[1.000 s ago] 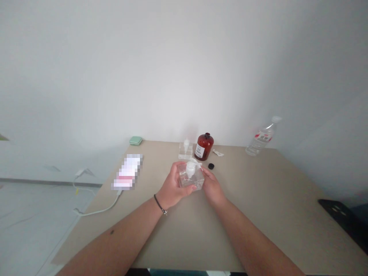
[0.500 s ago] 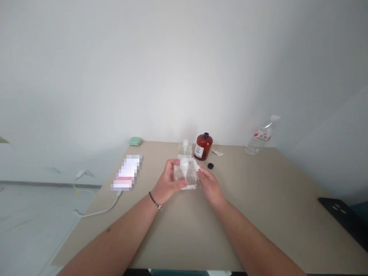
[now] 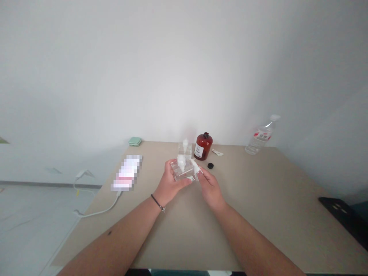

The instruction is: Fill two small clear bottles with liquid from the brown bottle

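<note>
A clear square bottle (image 3: pixel 184 171) with a white top is in my left hand (image 3: pixel 170 184), tilted to the left, with the thumb along its lower front. My right hand (image 3: pixel 211 187) pinches a white tissue (image 3: pixel 196 168) against the bottle's right side. Just behind stands a second clear bottle (image 3: pixel 185 147) with a white top, partly hidden by the held one. To its right is an open brown bottle (image 3: pixel 203 147) with a white label. A small black cap (image 3: pixel 211 166) lies in front of the brown bottle.
A crumpled white piece (image 3: pixel 217 152) lies right of the brown bottle. Farther right, a water bottle (image 3: pixel 260 138) stands by the wall. At the left are a phone (image 3: pixel 127 172) with a white cable and a green case (image 3: pixel 135 142). A black object (image 3: pixel 342 218) is at the right edge.
The held bottle has tipped from nearly upright to leaning left. My left hand has turned with it, its thumb shifting right. The white tissue shows more on the bottle's right side.
</note>
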{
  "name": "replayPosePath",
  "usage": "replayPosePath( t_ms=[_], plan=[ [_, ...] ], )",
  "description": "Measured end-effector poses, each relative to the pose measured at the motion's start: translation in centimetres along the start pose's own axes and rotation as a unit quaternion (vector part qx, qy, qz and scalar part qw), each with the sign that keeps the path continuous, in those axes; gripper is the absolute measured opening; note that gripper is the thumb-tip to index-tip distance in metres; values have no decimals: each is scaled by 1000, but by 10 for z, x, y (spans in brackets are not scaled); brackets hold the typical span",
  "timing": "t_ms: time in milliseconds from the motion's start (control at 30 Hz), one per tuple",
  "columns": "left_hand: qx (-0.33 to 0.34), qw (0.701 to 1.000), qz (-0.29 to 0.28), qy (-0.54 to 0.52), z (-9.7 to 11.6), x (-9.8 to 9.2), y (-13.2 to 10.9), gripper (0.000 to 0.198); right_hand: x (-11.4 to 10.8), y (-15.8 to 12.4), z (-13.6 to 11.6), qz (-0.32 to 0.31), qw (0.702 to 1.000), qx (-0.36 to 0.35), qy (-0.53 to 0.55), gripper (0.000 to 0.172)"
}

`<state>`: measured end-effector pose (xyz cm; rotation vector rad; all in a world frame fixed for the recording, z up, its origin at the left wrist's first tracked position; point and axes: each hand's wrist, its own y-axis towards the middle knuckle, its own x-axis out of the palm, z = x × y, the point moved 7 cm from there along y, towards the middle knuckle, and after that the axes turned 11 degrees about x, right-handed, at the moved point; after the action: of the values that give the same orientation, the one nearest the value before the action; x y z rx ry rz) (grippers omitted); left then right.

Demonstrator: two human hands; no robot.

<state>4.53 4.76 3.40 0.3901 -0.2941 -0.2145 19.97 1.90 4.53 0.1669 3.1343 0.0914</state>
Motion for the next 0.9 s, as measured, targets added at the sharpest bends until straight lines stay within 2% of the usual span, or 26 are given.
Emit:
replayPosePath(
  t_ms=[67,200,367,433,500,567,633,700,767,900],
  plan=[
    [-3,999,-15,38,3,6,-4,71,1,1,0,1,1000,-2,5,45],
    [10,998,-54,10,14,19,-7,69,1,8,12,1,999,47,3,45],
    [28,999,37,6,16,0,1,65,10,6,16,-48,996,71,-27,45],
    [17,999,51,2,12,-5,3,63,11,3,13,-55,996,63,-23,45],
    [8,1000,30,0,9,-1,2,64,8,2,10,-40,998,50,-7,46],
    [2,1000,-16,-10,9,8,-2,66,3,3,8,-9,999,43,9,47],
    [-2,998,-64,-28,11,19,-7,68,-2,6,12,18,998,63,16,45],
    [6,996,-80,-41,14,25,-9,69,-3,9,17,25,995,97,12,43],
    [21,997,-53,-45,16,21,-8,67,-1,10,20,13,993,114,5,43],
    [15,999,33,-36,10,2,1,64,8,6,14,-34,995,88,-25,45]
  ],
)
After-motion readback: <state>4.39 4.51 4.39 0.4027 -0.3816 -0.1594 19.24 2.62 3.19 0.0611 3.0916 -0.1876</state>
